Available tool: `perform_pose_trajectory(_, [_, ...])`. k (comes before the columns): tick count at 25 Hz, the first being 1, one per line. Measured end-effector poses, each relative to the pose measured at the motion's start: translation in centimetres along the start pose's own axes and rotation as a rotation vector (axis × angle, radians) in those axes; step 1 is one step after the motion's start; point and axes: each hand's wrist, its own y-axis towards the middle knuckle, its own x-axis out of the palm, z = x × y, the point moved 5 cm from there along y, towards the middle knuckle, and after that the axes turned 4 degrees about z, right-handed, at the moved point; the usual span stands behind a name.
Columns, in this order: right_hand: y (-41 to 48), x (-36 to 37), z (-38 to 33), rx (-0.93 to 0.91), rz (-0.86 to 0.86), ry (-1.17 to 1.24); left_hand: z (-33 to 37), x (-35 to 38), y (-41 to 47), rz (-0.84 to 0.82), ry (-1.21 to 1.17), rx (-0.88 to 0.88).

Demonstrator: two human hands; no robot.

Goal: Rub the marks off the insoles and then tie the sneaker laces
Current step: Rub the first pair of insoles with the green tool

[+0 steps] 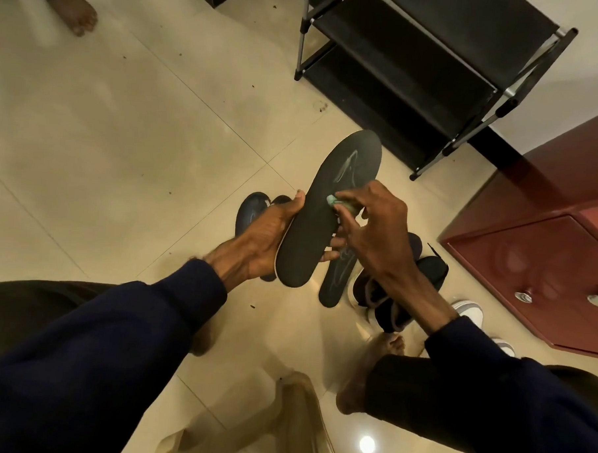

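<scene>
I'm gripping the dark insole (pixel 329 207) from beneath with my left hand (pixel 269 235), while my right hand (pixel 376 229) is pinching a small green eraser (pixel 338 204) against its surface.

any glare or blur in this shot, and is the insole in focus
Head view: warm, dim light; a round lamp glare on the glossy floor near the bottom edge; the held insole is sharp; the bare foot top left is smeared; wide-angle bending bows the shoe rack.
</scene>
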Motion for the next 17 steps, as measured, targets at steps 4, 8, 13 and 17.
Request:
perform_pose_trajectory(4, [-3.5,2.5,-5.9,-0.260,-0.229,0.058,0.6,-0.7,0.2,0.052,0.000,0.029])
perform_pose_trajectory(8, [0.0,0.4,-2.0,-0.190,-0.048,-0.095,-0.1,0.2,-0.1,-0.004,-0.013,0.017])
perform_pose_trajectory(13, [-2.1,1.8,-4.1,-0.165,-0.184,0.035,0.3,-0.2,-0.4,0.055,0.014,0.032])
perform_pose_trajectory(17, [-0.9,1.4,-2.8,-0.233,-0.169,-0.061,0.3,-0.1,-0.2,0.055,0.009,0.047])
